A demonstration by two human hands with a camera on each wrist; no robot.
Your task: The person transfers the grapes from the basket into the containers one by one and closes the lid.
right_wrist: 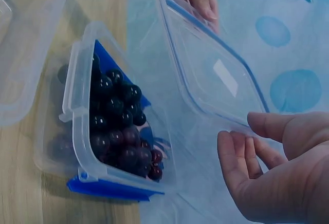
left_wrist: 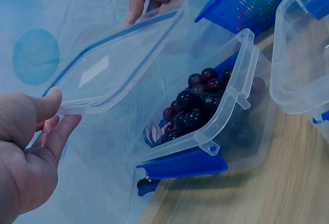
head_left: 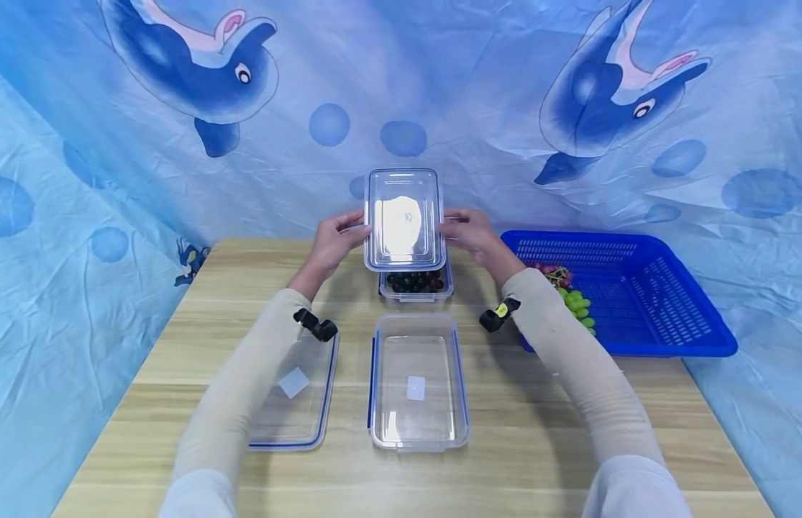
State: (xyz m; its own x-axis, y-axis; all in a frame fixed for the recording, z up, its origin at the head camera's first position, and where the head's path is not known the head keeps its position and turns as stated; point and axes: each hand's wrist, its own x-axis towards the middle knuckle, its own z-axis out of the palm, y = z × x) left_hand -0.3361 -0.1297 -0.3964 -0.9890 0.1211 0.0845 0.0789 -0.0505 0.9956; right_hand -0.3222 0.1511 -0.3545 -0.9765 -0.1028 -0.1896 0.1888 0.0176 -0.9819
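Between both hands a clear plastic lid with a blue seal is held up by its side edges. My left hand pinches its left edge with thumb and fingers, and my right hand pinches the right edge. In both wrist views the lid hangs tilted above a clear container of dark grapes. That container's blue side flaps stand folded outward. In the head view the lid covers much of it, with its front part and some grapes showing below.
A second clear container with blue side flaps stands nearer on the wooden table. Another clear lid lies to its left, partly under the left forearm. At the right a blue basket holds green grapes and red grapes.
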